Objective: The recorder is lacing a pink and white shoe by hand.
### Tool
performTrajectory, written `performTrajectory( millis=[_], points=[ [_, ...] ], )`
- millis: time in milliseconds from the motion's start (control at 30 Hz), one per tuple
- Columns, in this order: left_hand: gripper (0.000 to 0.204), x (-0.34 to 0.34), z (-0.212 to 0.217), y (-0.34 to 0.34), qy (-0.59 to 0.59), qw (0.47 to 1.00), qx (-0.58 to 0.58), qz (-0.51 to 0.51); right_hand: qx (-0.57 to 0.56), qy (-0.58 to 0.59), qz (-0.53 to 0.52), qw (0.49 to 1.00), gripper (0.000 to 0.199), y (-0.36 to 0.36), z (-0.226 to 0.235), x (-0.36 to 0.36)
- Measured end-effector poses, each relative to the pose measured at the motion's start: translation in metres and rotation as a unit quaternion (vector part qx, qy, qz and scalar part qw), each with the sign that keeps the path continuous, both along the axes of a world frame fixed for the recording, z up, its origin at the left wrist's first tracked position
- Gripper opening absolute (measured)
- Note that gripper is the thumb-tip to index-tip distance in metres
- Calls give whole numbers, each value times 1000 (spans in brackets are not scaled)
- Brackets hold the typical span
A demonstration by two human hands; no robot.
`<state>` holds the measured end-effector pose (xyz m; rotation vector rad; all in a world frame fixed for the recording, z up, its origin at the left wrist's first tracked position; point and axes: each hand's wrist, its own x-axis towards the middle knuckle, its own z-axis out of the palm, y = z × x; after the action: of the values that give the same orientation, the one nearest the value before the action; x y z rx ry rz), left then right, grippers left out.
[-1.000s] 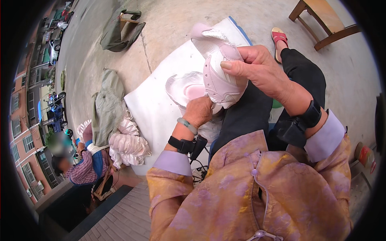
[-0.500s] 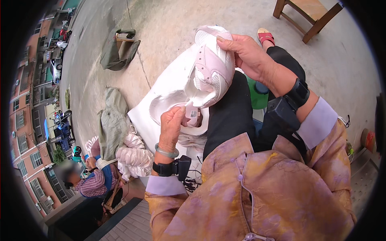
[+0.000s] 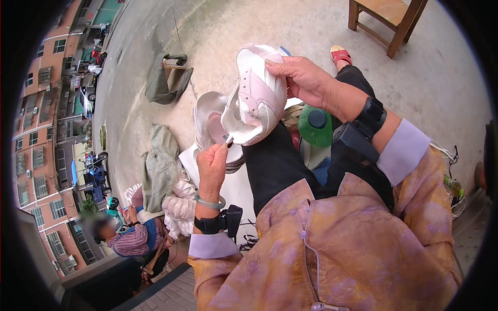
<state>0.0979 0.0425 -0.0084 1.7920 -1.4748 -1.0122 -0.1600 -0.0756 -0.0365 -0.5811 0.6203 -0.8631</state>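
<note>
A person's right hand grips a white and pale pink sneaker by its far end, fingers wrapped over the top, holding it raised above the lap, far from the body. The left hand is just below the sneaker's near end, thumb and fingertips pinched together on a small white piece that touches the shoe's edge. A second shoe lies to the left on a white sheet, and a green container sits to the right of the knee.
</note>
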Motion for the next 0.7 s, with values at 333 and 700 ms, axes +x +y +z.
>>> performTrajectory(
  millis=[333,700],
  points=[
    [35,-28,-13,10,-49,994,17,-98,10,22,9,1000,31,14,-4,-22],
    [31,-56,-68,74,-169,952,-61,-250,87,150,59,983,36,78,-37,-36]
  ],
)
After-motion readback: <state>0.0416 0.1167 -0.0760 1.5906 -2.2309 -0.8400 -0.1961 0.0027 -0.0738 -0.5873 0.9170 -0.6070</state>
